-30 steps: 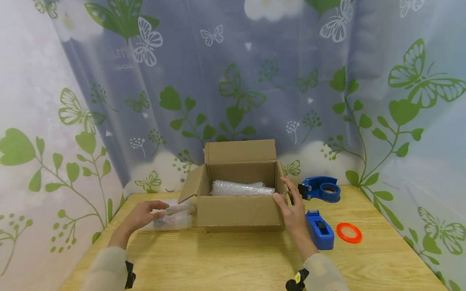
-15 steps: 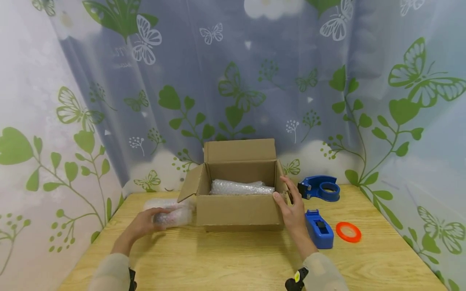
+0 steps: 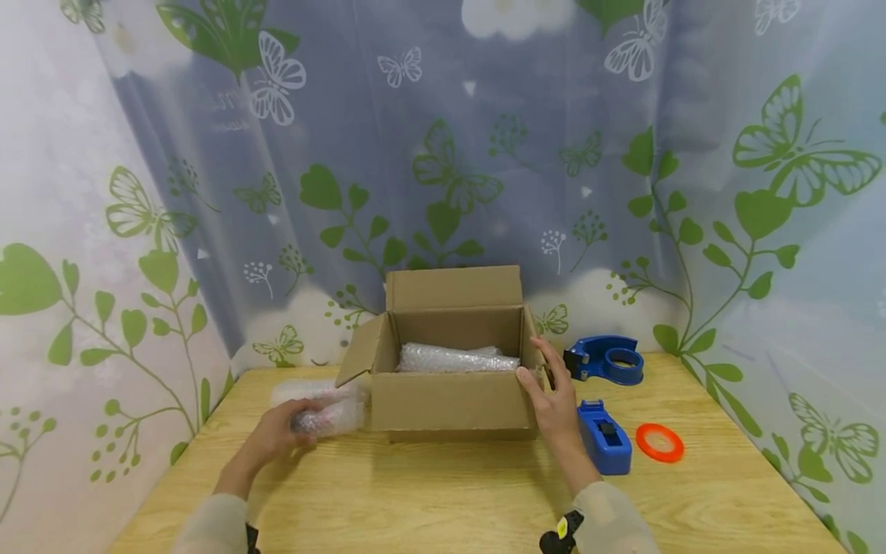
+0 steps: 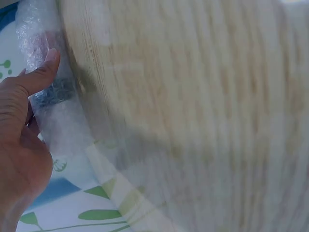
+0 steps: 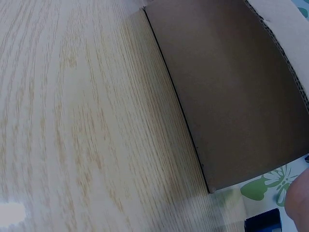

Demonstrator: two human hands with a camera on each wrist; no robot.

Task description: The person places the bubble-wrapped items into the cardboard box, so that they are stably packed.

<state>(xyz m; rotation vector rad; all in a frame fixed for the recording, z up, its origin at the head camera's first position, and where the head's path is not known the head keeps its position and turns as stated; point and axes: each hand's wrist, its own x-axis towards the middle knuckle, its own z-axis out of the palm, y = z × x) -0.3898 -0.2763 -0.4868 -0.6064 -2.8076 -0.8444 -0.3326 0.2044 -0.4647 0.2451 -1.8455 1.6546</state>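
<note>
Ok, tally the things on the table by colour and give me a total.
Brown: 1, the cardboard box
Clear: 2, the bubble wrap bundle in the left hand and the bubble wrap in the box
Blue: 2, the tape dispenser and the blue tool
Orange: 1, the tape ring
Total: 6

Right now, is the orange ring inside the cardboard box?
No, the orange ring lies on the wooden table, to the right of the cardboard box and apart from it.

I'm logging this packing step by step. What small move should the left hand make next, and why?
Probably lift the bubble-wrapped bundle off the table: the left hand already grips it beside the open box, which the right hand steadies.
</note>
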